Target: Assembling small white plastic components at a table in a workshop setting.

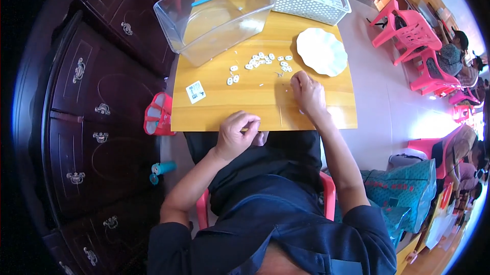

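My left hand (237,134) is at the front edge of the wooden table (229,111), its fingers curled in toward each other. Whatever may be between them is hidden. Over the right part of the tabletop, my right hand (309,94) is closed with the fingertips pressed together; I cannot make out anything in it. Beyond it lies a loose cluster of small white oval pieces (255,61) with dark holes, several of them. A few more white pieces (233,79) lie further left. Some tiny dark bits (280,74) are close to my right fingertips.
A clear plastic bin (214,32) stands at the far left, beside a white perforated basket (309,2). A white scalloped plate (321,52) lies at right, a printed square card (195,92) at left. Dark cabinets (97,91) line the left; pink chairs (413,30) stand right.
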A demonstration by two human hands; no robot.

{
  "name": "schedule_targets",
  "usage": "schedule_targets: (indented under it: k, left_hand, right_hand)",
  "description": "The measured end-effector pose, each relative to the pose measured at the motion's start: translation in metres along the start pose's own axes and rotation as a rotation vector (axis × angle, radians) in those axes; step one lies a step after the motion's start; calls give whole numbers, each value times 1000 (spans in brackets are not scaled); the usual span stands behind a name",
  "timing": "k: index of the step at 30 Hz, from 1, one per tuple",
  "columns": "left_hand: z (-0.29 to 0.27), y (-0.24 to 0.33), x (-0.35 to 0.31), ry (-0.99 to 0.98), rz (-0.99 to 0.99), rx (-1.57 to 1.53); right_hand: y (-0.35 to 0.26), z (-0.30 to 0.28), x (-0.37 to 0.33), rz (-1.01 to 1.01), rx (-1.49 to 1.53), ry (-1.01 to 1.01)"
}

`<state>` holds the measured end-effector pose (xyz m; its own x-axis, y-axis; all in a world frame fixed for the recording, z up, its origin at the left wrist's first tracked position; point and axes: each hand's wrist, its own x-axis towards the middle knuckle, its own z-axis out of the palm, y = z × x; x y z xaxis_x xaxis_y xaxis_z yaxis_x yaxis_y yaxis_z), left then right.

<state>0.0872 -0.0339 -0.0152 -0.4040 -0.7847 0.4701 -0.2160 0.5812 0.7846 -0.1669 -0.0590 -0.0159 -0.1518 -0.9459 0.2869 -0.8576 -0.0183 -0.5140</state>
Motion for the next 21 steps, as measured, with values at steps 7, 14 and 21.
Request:
schedule_targets:
  k: [7,14,21]
  left_hand:
    - [14,26,23,23,-9,-145]
    - [28,30,19,-21,29,-72]
    - [41,29,8,-45,-71,-227]
  right_hand:
    - [-71,-25,-64,74,589,-75]
    - [-58,-6,-102,445,1150,-179]
    - [-41,2,-111,586,1773,-257]
